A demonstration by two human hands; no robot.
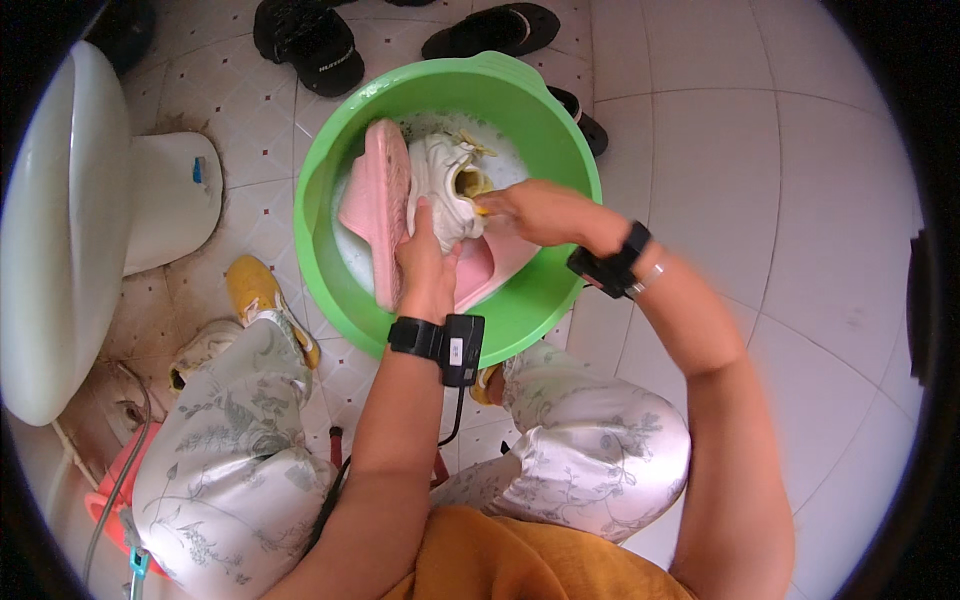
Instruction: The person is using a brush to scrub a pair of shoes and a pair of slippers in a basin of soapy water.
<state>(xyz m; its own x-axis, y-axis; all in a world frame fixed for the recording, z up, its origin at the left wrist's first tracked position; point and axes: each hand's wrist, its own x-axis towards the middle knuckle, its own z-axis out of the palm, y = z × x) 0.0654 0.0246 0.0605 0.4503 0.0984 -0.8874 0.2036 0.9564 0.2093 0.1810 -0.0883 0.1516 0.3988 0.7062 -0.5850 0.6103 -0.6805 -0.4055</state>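
Note:
My left hand (426, 262) grips a wet white shoe (439, 180) by its side, thumb along the upper. The shoe's opening, with a yellowish lining, faces my right hand (536, 214). That hand is blurred and pinches a small yellow object (481, 211) at the shoe's collar; most of the object is hidden by my fingers. Left of the shoe, a pink slipper (386, 217) stands on its side. Another pink slipper (476, 274) lies beneath my hands, partly covered. All of these are within a green plastic basin (330, 300) holding sudsy water (510, 154).
A white pedestal washbasin (67, 225) stands to my left. Black shoes (491, 30) and a black cap (311, 45) lie beyond the green basin. Near my left leg are a dirty pale shoe (206, 349), a red plastic container (120, 487) and a grey hose (139, 435). A tiled wall (712, 165) rises to the right.

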